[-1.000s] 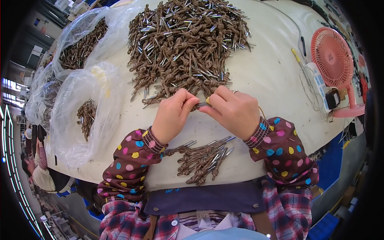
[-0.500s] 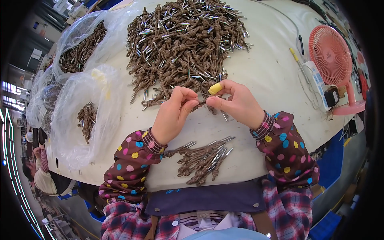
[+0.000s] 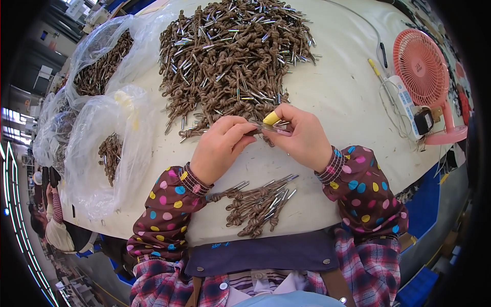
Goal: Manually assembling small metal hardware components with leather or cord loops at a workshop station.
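My left hand and my right hand meet at the near edge of a big pile of brown knotted cords with shiny metal tips. Both are closed in a pinch on a brown cord, mostly hidden by my fingers. A thin metallic piece shows between the right thumb and index finger; I cannot tell whether it is a cord tip. A yellow wrap covers the right index fingertip. Nearer to me, a small bunch of the same cords lies on the pale table, its metal tips pointing up and right.
Clear plastic bags holding more cords stand on the left. To the right are a pink fan, a white power strip with a black plug, a yellow-handled tool and a black pen. Another person sits at far left.
My hands have drawn closer together, with the left fingertips now beside the right thumb on the cord. The pile and the small bunch look the same.
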A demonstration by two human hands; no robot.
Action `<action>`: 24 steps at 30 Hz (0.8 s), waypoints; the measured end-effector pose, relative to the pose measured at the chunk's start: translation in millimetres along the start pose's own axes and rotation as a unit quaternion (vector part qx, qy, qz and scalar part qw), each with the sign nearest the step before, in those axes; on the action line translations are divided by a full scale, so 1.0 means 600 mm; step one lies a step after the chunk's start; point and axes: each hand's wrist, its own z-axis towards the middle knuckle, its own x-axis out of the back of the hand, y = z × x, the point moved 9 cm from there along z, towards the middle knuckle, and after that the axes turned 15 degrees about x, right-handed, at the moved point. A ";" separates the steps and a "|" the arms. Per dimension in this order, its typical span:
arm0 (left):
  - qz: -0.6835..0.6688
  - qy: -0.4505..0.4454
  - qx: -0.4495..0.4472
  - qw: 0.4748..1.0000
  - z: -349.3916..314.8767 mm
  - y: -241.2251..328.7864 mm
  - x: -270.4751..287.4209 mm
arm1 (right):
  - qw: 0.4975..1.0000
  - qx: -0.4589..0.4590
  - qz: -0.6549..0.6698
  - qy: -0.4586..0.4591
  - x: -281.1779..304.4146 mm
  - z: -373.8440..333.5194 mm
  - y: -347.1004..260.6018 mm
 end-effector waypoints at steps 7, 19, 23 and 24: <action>-0.061 0.017 0.059 0.996 0.002 -0.009 0.010 | 0.993 -0.022 0.108 0.038 -0.009 -0.003 0.008; -0.214 -0.085 0.170 0.958 0.009 -0.047 -0.003 | 0.965 -0.076 0.245 0.054 -0.011 -0.004 0.020; -0.161 -0.149 0.115 0.969 0.011 -0.031 0.000 | 0.964 -0.073 0.251 0.049 -0.012 -0.004 0.020; -0.162 -0.150 0.116 0.968 0.012 -0.035 -0.002 | 0.964 -0.075 0.251 0.050 -0.012 -0.004 0.023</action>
